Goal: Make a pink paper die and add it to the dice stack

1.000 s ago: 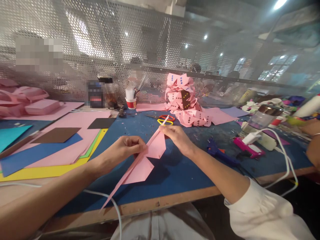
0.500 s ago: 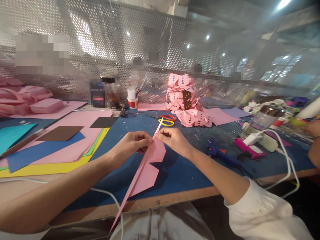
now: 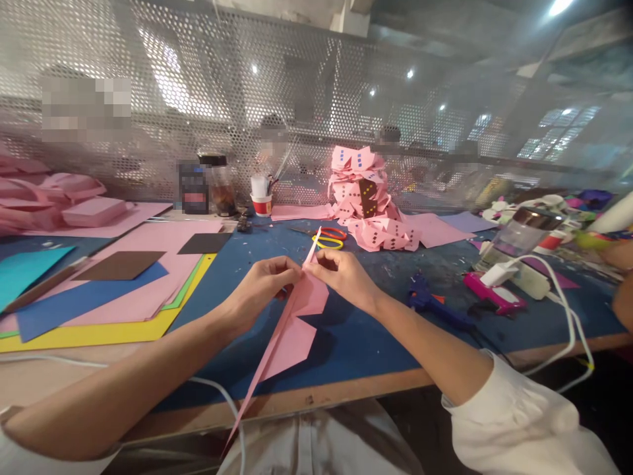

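Two hands are brought close together just on the near side of the scissors (image 3: 330, 247), and between them a long folded pink paper (image 3: 291, 349) is held. By the left hand (image 3: 264, 287), thumb and forefinger are closed together on the paper's left edge, with no gap made out between their tips; the other fingers are curled under in shadow, and whether the paper is touched by them cannot be told. By the right hand (image 3: 343, 277), the upper part of the paper is pinched between thumb and forefinger, while the remaining fingers are bent inward and largely hidden. Part of the scissors' handles is covered by the paper's narrow tip. The paper's lower end is run out over the table edge (image 3: 356, 394), nearer than the scissors, where its point is nearly lost in the dark. Right of and behind the scissors, dotted pink cutouts (image 3: 359, 191) are heaped so tightly that single pieces can hardly be separated. To the scissors' far right, another person's arm (image 3: 624, 297) is cut off by the frame; to their far left, a patch behind the mesh screen (image 3: 297, 86) is blocked out by pixelation.
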Motion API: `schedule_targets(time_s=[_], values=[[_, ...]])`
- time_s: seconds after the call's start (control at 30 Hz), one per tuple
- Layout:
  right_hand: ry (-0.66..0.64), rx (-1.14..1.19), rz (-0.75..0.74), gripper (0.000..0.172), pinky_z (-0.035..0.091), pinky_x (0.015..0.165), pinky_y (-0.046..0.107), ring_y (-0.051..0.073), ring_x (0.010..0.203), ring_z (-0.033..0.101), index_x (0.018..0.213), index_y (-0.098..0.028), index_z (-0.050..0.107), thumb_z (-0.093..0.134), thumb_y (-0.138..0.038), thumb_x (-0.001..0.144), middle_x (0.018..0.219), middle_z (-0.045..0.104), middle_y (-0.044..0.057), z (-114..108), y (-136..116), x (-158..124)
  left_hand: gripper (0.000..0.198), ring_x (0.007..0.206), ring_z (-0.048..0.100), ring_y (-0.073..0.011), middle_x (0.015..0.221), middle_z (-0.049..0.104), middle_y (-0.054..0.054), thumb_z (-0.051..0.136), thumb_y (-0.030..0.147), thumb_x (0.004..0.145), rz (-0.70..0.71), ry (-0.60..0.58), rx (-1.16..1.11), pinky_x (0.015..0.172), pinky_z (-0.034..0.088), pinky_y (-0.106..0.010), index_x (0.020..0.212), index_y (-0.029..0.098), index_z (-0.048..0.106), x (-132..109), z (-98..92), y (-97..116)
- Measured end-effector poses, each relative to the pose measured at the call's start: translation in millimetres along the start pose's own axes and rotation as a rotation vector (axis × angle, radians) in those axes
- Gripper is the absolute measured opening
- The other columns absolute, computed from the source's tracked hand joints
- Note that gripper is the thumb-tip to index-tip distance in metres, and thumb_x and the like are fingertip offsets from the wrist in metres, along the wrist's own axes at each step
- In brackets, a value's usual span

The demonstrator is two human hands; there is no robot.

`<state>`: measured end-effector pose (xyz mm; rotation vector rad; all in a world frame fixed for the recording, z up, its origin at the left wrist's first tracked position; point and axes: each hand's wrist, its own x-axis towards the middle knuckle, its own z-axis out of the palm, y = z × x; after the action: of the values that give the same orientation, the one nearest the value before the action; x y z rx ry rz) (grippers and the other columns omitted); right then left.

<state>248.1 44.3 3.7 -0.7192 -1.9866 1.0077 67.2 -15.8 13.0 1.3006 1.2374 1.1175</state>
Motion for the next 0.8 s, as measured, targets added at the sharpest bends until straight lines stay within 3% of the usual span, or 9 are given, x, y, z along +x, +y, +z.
schedule_targets(time_s=[0.23,0.47,0.67,0.8], values=[[-0.029,0.057,-0.017,0.023,0.05,0.077,0.027,0.015,0.08,0.065,0.089,-0.017,0.068,0.067,-0.04,0.087,0.085,0.07,0.002,3.9,-1.4,-0.6,0.019,0.062,0.048,-0.0119,0.067,0.054,0.003,0.067,0.033,0.077,0.012,0.012,0.01,0.06,0.037,-0.025,0.07,0.017,0.06,-2.4,-0.3,-2.6],[0.008,-0.054,-0.046,0.018,0.051,0.078,0.028,0.016,0.079,0.065,0.088,-0.018,0.069,0.066,-0.036,0.088,0.085,0.071,0.002,5.6,-3.1,-2.0,0.021,0.064,0.051,-0.0131,0.07,0.058,0.001,0.069,0.035,0.075,0.008,0.019,-0.022,0.061,0.039,-0.026,0.07,0.017,0.062,-3.6,0.4,-1.2],[0.081,-0.253,-0.253,0.007,0.05,0.079,0.029,0.016,0.081,0.064,0.086,-0.02,0.067,0.063,-0.023,0.09,0.087,0.069,0.003,8.0,-7.0,-6.1,0.019,0.063,0.048,-0.0111,0.068,0.055,0.003,0.07,0.032,0.077,-0.012,0.007,-0.078,0.061,0.036,-0.024,0.07,0.016,0.062,-1.6,-1.8,-3.8],[0.067,-0.429,-0.397,0.012,0.047,0.089,0.034,0.019,0.09,0.064,0.094,-0.022,0.069,0.058,-0.017,0.092,0.092,0.071,0.004,6.4,-5.1,-7.6,0.018,0.066,0.052,-0.012,0.071,0.06,0.001,0.073,0.033,0.074,-0.061,0.007,-0.124,0.064,0.039,-0.024,0.074,0.016,0.067,-0.4,-4.3,-5.4]])
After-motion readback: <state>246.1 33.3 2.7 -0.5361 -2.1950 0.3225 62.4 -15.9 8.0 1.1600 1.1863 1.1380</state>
